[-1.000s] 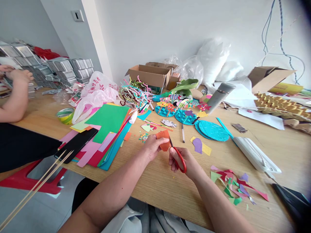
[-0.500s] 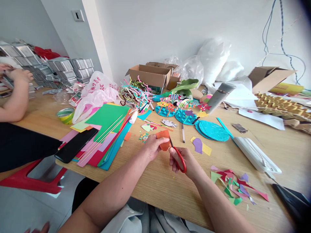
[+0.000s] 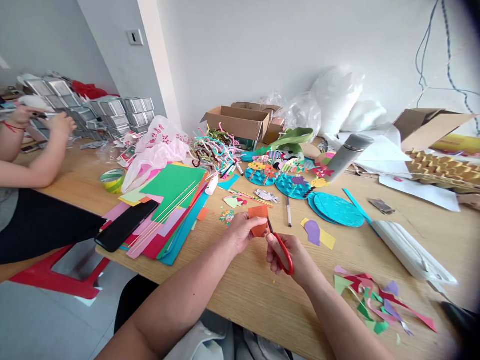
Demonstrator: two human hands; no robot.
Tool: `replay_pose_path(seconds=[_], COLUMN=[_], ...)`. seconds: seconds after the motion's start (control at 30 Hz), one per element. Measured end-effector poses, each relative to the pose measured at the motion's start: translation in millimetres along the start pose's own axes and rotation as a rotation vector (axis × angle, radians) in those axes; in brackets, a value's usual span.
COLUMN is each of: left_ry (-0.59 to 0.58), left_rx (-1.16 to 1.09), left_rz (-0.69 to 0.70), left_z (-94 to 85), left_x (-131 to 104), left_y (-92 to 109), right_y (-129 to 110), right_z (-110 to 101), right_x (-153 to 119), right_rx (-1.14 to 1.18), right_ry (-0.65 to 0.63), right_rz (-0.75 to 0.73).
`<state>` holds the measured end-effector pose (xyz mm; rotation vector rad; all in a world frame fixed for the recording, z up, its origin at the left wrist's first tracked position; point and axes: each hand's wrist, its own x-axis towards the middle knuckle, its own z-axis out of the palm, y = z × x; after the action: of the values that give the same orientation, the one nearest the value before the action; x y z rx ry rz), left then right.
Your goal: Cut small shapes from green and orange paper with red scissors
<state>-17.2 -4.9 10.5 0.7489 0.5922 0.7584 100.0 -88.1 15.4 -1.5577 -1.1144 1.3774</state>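
Pinched in my left hand (image 3: pixel 243 234) is a small piece of orange paper (image 3: pixel 258 216), held up above the table. My right hand (image 3: pixel 287 252) grips red-handled scissors (image 3: pixel 284 254), their blades against the paper's right edge. How far the blades are apart is hard to see. Beyond my hands lie a cut fish shape (image 3: pixel 267 195), a pen (image 3: pixel 288 212) and a purple paper piece (image 3: pixel 312 233) on a yellow one. Tiny paper bits (image 3: pixel 227 216) lie left of the orange paper.
Coloured paper sheets (image 3: pixel 170 187) and a black phone (image 3: pixel 126 226) are at left. Blue discs with paper fish (image 3: pixel 294 186) stand behind, near a grey bottle (image 3: pixel 347 155). Paper scraps (image 3: pixel 375 300) and a white power strip (image 3: pixel 412 250) lie right. Another person's hands (image 3: pixel 60 124) work at far left.
The whole view has shifted slightly, so things appear a little lower and further right. Both hands keep their hold, with the scissors still at the orange paper's edge.
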Motion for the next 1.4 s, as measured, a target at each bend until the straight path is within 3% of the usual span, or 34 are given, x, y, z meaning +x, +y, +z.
replay_pose_path(seconds=[0.5,1.4], left_ry=[0.102,0.025], left_rx=[0.016,0.079], left_rz=[-0.022,0.004], left_z=[-2.8,-4.4], left_x=[2.5,1.3], left_y=[-1.8,-2.8], right_y=[-5.1,-3.5], right_z=[3.8,-1.7], right_x=[-1.5,-2.3], right_rx=[0.018,0.002], right_ry=[0.003,-0.07], right_rz=[0.009,-0.071])
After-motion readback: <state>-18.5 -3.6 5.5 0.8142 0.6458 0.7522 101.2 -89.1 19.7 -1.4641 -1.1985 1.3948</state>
